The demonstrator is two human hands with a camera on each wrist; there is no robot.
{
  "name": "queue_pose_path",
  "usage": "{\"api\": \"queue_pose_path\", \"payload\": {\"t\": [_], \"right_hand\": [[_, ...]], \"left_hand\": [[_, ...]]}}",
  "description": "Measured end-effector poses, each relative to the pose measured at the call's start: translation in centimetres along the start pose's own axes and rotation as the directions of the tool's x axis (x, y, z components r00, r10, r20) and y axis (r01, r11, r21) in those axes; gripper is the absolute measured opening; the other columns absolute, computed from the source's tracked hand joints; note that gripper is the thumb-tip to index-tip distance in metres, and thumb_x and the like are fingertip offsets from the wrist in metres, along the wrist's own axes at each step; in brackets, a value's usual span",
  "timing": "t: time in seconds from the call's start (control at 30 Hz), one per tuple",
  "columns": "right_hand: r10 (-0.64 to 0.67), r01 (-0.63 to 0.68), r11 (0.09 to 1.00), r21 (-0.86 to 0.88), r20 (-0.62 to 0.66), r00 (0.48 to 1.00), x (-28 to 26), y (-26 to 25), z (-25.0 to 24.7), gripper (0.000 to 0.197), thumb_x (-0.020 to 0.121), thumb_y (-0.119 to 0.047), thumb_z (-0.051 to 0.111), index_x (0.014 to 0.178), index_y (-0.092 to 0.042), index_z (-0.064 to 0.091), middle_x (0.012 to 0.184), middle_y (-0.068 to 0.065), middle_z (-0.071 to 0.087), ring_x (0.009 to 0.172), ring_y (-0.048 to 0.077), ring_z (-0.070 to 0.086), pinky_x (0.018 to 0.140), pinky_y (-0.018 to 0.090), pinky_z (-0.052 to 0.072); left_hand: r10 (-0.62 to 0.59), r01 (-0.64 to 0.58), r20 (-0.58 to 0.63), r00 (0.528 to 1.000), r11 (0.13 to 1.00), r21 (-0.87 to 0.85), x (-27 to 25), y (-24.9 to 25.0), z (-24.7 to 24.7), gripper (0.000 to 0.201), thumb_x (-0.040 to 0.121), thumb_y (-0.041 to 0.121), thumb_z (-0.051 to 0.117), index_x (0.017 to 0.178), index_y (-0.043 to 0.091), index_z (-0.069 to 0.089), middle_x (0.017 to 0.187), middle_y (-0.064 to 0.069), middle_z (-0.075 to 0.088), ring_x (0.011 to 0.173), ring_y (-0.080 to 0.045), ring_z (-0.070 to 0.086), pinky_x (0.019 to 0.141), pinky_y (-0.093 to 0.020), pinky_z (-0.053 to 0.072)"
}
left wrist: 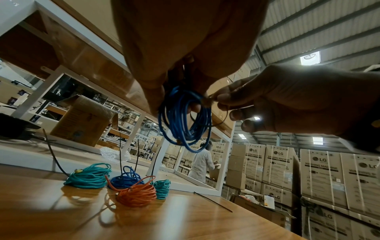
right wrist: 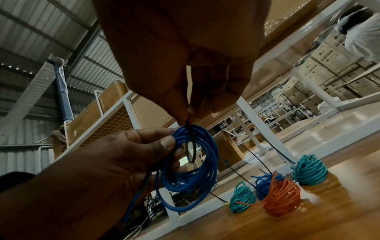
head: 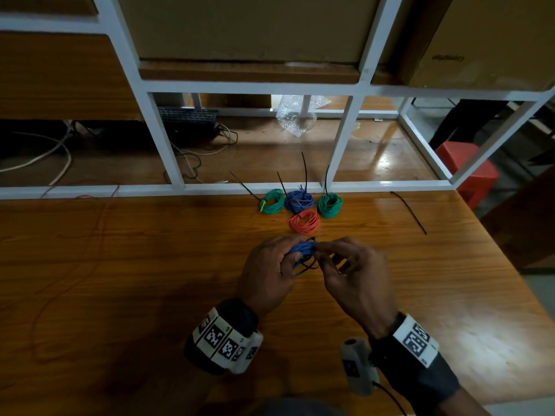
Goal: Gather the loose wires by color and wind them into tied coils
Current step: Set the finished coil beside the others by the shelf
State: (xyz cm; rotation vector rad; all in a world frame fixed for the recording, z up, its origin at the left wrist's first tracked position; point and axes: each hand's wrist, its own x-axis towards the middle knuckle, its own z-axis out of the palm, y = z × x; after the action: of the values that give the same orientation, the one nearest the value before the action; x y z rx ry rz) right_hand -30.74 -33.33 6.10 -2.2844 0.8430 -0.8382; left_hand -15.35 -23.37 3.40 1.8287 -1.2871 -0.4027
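Note:
Above the wooden table [head: 150, 265], my left hand [head: 270, 265] grips a coil of blue wire [head: 301, 249] [left wrist: 185, 120] [right wrist: 191, 165] between thumb and fingers. My right hand [head: 345, 265] pinches a black cable tie [right wrist: 190, 146] looped through that coil at its top. Farther back lie tied coils: two green coils [head: 271, 201] [head: 329, 205], a blue coil [head: 298, 201] and an orange coil [head: 304, 221], each with a black tie tail sticking up. A loose thin red wire [head: 60, 289] trails across the table's left side.
A spare black cable tie [head: 408, 212] lies on the table at the right. A white metal frame [head: 240, 187] borders the table's far edge, with cables and a keyboard [head: 187, 115] behind it. A red stool [head: 468, 169] stands beyond the right corner. A person in white works far off.

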Motion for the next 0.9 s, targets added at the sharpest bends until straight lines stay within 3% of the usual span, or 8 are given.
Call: {"api": "queue_pose_path", "payload": {"t": [0.1, 0.2, 0.3, 0.5, 0.57, 0.73, 0.8, 0.9], "right_hand": [[0.017, -0.017, 0.999, 0.046, 0.012, 1.000, -0.1, 0.0, 0.1, 0.012, 0.091, -0.015, 0.077, 0.100, -0.021, 0.082, 0.090, -0.013, 0.073, 0.072, 0.002, 0.067, 0.054, 0.035, 0.057], [0.048, -0.051, 0.995, 0.091, 0.031, 0.998, 0.0, -0.1, 0.0, 0.013, 0.091, -0.014, 0.078, 0.101, -0.021, 0.082, 0.090, -0.017, 0.072, 0.076, 0.002, 0.067, 0.053, 0.025, 0.053], [0.094, -0.099, 0.983, 0.154, 0.040, 0.995, 0.1, -0.1, 0.0, 0.014, 0.090, -0.015, 0.079, 0.101, -0.023, 0.082, 0.089, -0.017, 0.073, 0.077, 0.003, 0.068, 0.051, 0.019, 0.047], [0.036, -0.036, 0.987, 0.153, 0.007, 0.999, 0.7, -0.5, -0.9, 0.011, 0.090, -0.029, 0.080, 0.100, -0.034, 0.076, 0.087, -0.018, 0.071, 0.078, 0.005, 0.069, 0.053, 0.029, 0.054], [-0.009, 0.011, 0.989, 0.145, -0.018, 1.000, 1.2, -0.5, -1.3, 0.015, 0.090, -0.025, 0.081, 0.104, -0.030, 0.076, 0.089, -0.016, 0.071, 0.077, 0.005, 0.069, 0.055, 0.030, 0.056], [-0.036, 0.035, 0.997, 0.072, 0.019, 0.999, 2.5, 0.0, -1.9, 0.019, 0.093, -0.008, 0.071, 0.087, -0.026, 0.066, 0.084, -0.014, 0.066, 0.078, 0.006, 0.064, 0.058, 0.028, 0.049], [-0.012, 0.010, 0.994, 0.107, 0.021, 1.000, 3.2, -0.1, -2.5, 0.015, 0.097, -0.013, 0.065, 0.089, -0.025, 0.061, 0.086, -0.008, 0.064, 0.080, 0.011, 0.061, 0.059, 0.033, 0.048], [-0.010, -0.003, 0.991, 0.137, 0.094, 0.996, 4.2, -0.1, -3.6, 0.008, 0.097, -0.023, 0.069, 0.091, -0.027, 0.065, 0.093, -0.012, 0.067, 0.089, 0.008, 0.063, 0.066, 0.038, 0.053]], "left_hand": [[-0.003, 0.003, 0.003, 1.000, 0.999, -0.045, 0.0, -0.1, -0.2, 0.036, 0.102, 0.028, 0.048, 0.136, 0.023, 0.059, 0.135, -0.001, 0.061, 0.122, -0.022, 0.058, 0.098, -0.044, 0.051], [0.012, -0.010, 0.019, 1.000, 0.997, -0.078, -0.1, 0.2, -0.5, 0.040, 0.103, 0.021, 0.051, 0.142, 0.033, 0.052, 0.141, 0.006, 0.057, 0.127, -0.014, 0.054, 0.101, -0.034, 0.049], [0.078, -0.078, 0.028, 0.997, 0.997, -0.023, -0.2, 0.3, -0.5, 0.040, 0.103, 0.024, 0.049, 0.141, 0.034, 0.053, 0.136, 0.005, 0.060, 0.126, -0.015, 0.054, 0.100, -0.037, 0.049], [0.056, -0.056, 0.013, 0.998, 0.998, -0.009, -0.2, 0.8, -0.5, 0.041, 0.101, 0.022, 0.052, 0.140, 0.033, 0.054, 0.133, 0.005, 0.061, 0.124, -0.012, 0.054, 0.099, -0.038, 0.050], [0.073, -0.072, 0.025, 0.997, 0.997, -0.013, -0.2, 0.9, -0.6, 0.041, 0.101, 0.023, 0.052, 0.141, 0.032, 0.053, 0.135, 0.004, 0.061, 0.124, -0.014, 0.054, 0.100, -0.037, 0.050], [0.068, -0.066, 0.058, 0.996, 0.997, -0.032, -0.1, 0.9, -0.9, 0.038, 0.101, 0.024, 0.053, 0.138, 0.028, 0.058, 0.134, 0.005, 0.063, 0.121, -0.013, 0.057, 0.097, -0.032, 0.051], [0.053, -0.047, 0.081, 0.995, 0.997, -0.067, -0.3, 0.9, -1.0, 0.036, 0.101, 0.022, 0.055, 0.136, 0.028, 0.059, 0.135, 0.005, 0.062, 0.122, -0.012, 0.057, 0.099, -0.027, 0.049], [0.040, -0.028, 0.101, 0.994, 0.993, -0.114, -0.6, 0.7, -1.2, 0.036, 0.100, 0.026, 0.054, 0.136, 0.029, 0.059, 0.137, 0.008, 0.060, 0.124, -0.009, 0.055, 0.101, -0.028, 0.048]]}}
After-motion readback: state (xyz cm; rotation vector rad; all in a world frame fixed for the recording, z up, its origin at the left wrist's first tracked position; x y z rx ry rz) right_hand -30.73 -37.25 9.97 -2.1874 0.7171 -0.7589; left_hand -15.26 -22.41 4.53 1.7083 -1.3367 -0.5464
